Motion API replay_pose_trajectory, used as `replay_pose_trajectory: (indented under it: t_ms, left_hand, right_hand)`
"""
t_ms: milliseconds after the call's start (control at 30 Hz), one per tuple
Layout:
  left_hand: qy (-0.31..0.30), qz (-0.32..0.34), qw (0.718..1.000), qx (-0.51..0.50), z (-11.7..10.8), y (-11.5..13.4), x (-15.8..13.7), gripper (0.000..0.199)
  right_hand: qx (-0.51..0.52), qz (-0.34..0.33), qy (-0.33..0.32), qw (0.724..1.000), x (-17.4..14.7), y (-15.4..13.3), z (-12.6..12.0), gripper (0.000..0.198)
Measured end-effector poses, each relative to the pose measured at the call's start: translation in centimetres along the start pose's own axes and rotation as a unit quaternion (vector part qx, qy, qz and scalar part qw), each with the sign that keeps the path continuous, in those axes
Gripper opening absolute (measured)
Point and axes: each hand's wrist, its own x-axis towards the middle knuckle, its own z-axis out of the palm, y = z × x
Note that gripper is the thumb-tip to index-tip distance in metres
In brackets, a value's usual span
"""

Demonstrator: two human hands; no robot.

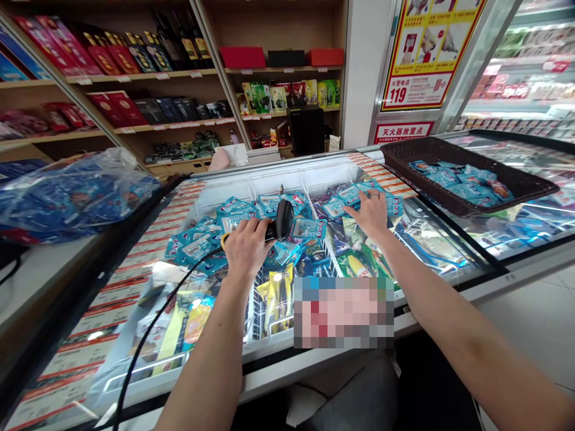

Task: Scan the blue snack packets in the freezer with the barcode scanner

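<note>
My left hand (247, 246) is closed around the handle of a black barcode scanner (284, 220); its cord runs down to the lower left. The scanner's head is over small blue snack packets (197, 244) spread loosely on the freezer's glass top. One blue packet (309, 228) lies just right of the scanner head. My right hand (372, 211) reaches to the far side of the glass, thumb and fingers apart, its fingertips touching a few overlapping blue packets (348, 196).
The chest freezer (265, 368) holds wire baskets of wrapped ice creams under the glass. A brown basket (469, 206) with more blue packets stands at the right. To the left is a clear plastic bag (76, 194) full of packets. Stocked shelves (153, 78) stand behind.
</note>
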Motion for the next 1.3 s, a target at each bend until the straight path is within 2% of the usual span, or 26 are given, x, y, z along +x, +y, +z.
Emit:
replay_pose_trajectory:
  t_ms: [133, 200, 300, 433, 500, 600, 767, 900, 1133, 1300]
  left_hand:
    - [0.002, -0.005, 1.0, -0.004, 0.0, 0.1, 0.0, 0.035]
    - [0.002, -0.008, 1.0, -0.007, 0.0, 0.1, 0.1, 0.034]
    - [0.002, -0.008, 1.0, -0.003, 0.1, 0.1, 0.1, 0.035]
    - [-0.003, -0.008, 1.0, 0.005, 0.0, 0.1, 0.1, 0.034]
    - [-0.005, -0.01, 1.0, 0.003, 0.0, 0.1, 0.1, 0.034]
    - [-0.01, -0.01, 1.0, -0.001, -0.1, 0.2, 0.1, 0.035]
    - [-0.018, -0.009, 1.0, -0.005, -0.2, 0.2, 0.1, 0.036]
    - [-0.019, -0.01, 1.0, -0.017, -0.2, 0.2, 0.1, 0.036]
    - [-0.009, -0.008, 1.0, -0.028, -0.3, 0.2, 0.1, 0.035]
    - [-0.003, 0.011, 0.999, -0.044, -0.7, 0.4, 0.2, 0.036]
  right_hand:
    - [-0.012, 0.005, 0.043, 0.999, -0.4, -0.5, -1.0, 0.062]
    - [-0.005, -0.026, 0.04, 0.999, -0.5, -1.2, -1.4, 0.056]
    - [0.027, -0.121, -0.011, 0.992, -0.8, -2.7, -1.7, 0.046]
    - [0.052, -0.255, -0.09, 0.961, -1.7, -4.6, -1.4, 0.049]
    - [0.046, -0.297, -0.114, 0.947, -2.1, -5.1, -1.2, 0.054]
    - [0.029, -0.316, -0.143, 0.937, -2.3, -5.4, -1.1, 0.06]
    - [0.038, -0.293, -0.156, 0.943, -2.0, -5.0, -0.9, 0.065]
    - [0.088, -0.242, -0.148, 0.955, -1.7, -4.6, -0.3, 0.069]
    - [0.238, -0.098, -0.14, 0.956, -1.1, -4.3, -0.2, 0.033]
    - [0.295, -0.03, -0.108, 0.949, -0.5, -4.0, -0.5, 0.027]
